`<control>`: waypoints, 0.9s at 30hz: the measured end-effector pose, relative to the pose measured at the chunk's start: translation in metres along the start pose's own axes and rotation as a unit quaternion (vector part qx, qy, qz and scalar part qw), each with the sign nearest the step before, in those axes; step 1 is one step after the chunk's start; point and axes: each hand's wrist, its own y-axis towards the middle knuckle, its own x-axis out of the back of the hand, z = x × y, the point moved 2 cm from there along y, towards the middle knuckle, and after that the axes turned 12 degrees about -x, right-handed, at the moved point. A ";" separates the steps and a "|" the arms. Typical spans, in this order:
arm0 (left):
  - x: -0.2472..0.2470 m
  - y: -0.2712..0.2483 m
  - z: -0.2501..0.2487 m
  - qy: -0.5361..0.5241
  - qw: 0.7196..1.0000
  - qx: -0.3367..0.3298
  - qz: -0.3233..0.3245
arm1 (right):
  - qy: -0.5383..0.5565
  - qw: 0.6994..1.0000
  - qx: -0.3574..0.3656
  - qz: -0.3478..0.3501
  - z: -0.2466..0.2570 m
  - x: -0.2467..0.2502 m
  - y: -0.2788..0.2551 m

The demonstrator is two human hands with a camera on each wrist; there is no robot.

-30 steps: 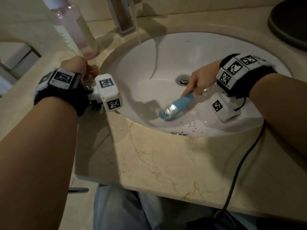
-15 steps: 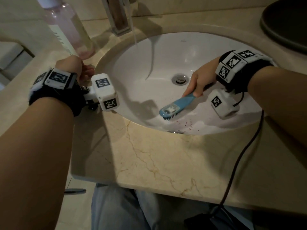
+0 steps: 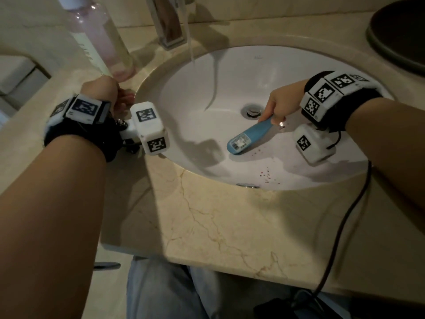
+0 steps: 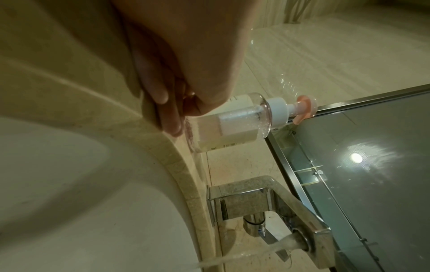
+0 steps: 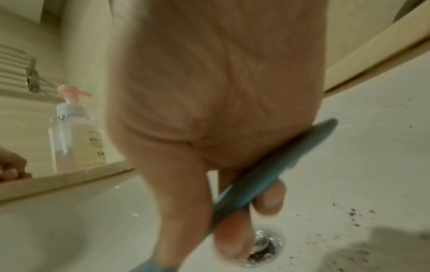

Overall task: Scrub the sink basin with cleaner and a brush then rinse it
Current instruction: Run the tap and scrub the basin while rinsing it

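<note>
Brush head lies down-left of my right fingers, specks just beyond it.

My right hand point(image 3: 279, 104) grips the blue plastic scrub brush point(image 3: 249, 137) in the white oval sink basin point(image 3: 230, 88); its long axis runs from the drain toward the near wall. My left hand point(image 3: 108, 94) rests loosely curled, holding nothing, on the beige marble counter point(image 3: 230, 226).

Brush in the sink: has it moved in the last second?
Yes, a little. The blue brush, gripped by the right hand, has drawn its head closer to the drain.
</note>
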 end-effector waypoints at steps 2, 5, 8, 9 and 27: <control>-0.001 0.001 0.001 -0.005 1.000 0.003 0.004 | 0.008 0.999 0.010 0.041 0.003 0.001 -0.005; 0.001 0.006 0.002 -0.004 1.000 0.013 -0.006 | -0.037 0.983 0.023 0.177 0.010 -0.007 -0.018; 0.003 0.009 0.003 0.003 1.000 0.010 -0.013 | -0.088 0.978 0.011 0.191 0.013 -0.013 -0.021; 0.003 0.009 0.003 0.006 1.000 0.010 -0.013 | -0.070 0.982 -0.001 0.176 0.012 -0.014 -0.020; 0.000 0.009 0.002 0.035 0.999 0.011 -0.002 | -0.037 0.983 0.088 0.159 0.009 0.004 -0.012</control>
